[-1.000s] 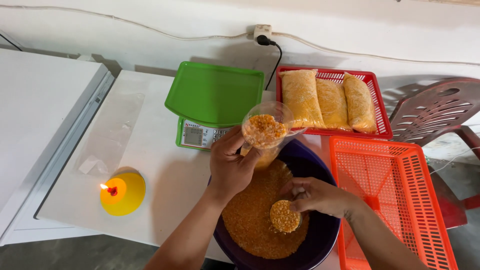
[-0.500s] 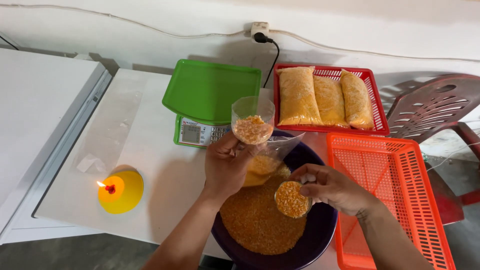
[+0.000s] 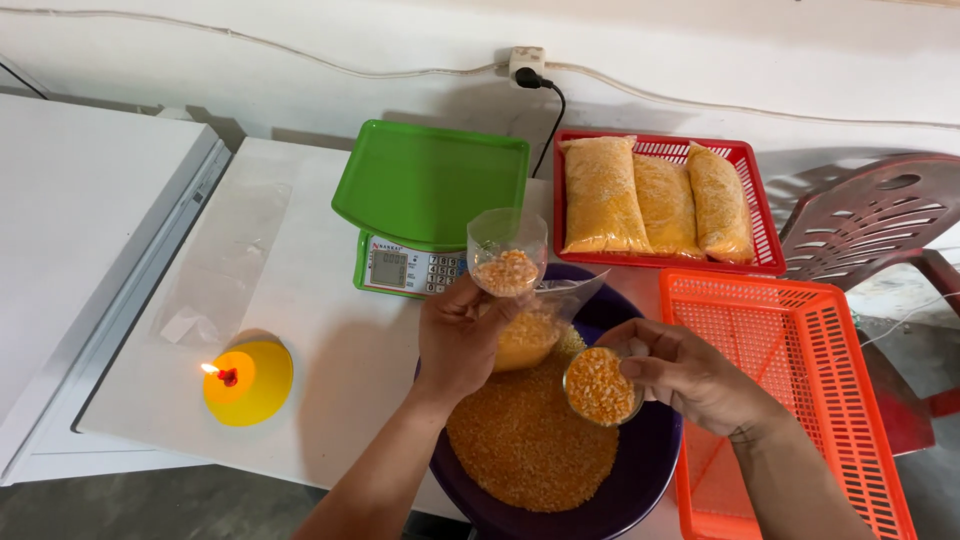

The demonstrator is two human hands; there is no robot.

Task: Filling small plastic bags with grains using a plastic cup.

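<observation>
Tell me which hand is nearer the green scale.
Left. The left hand holds a clear bag just below the green scale; the right hand is farther right, by the orange basket.

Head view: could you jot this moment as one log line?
left hand: holds bag and cup | right hand: holds scoop full of corn | both over bowl

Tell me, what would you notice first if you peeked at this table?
Probably the big purple bowl heaped with orange corn kernels at the bottom middle, where the left hand holds a clear bag open and the right hand holds a full cup. Then the lit yellow candle at the left, and the green scale behind.
</observation>
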